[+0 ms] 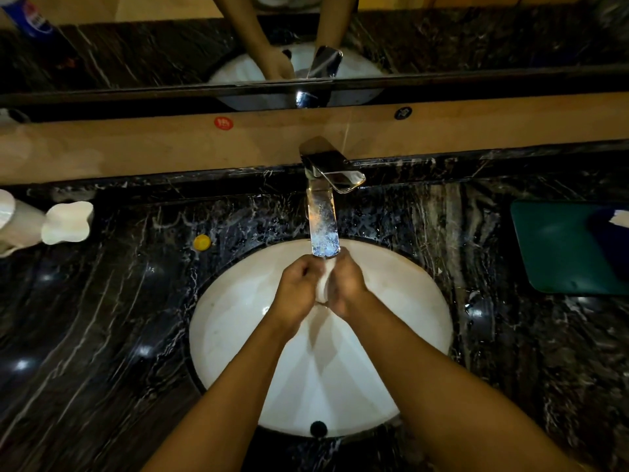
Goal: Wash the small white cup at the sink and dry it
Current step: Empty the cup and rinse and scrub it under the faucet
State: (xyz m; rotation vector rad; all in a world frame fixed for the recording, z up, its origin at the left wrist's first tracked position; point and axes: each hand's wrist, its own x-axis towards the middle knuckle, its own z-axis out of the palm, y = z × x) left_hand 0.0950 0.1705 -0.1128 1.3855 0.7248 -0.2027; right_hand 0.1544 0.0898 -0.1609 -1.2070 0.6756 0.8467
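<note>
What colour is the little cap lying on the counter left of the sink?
Yellow. The cap shows in the head view, on the dark marbled counter.

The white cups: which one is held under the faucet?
The small white cup clasped between the left hand and right hand over the basin; the other white cup stands untouched on the counter's left.

Both hands, left [295, 291] and right [347, 287], clasp white cup [322, 284] under faucet [323, 229], over sink [238, 321]

Bathroom: marble vanity [102, 335], basin [231, 321], mirror [476, 39]
</note>
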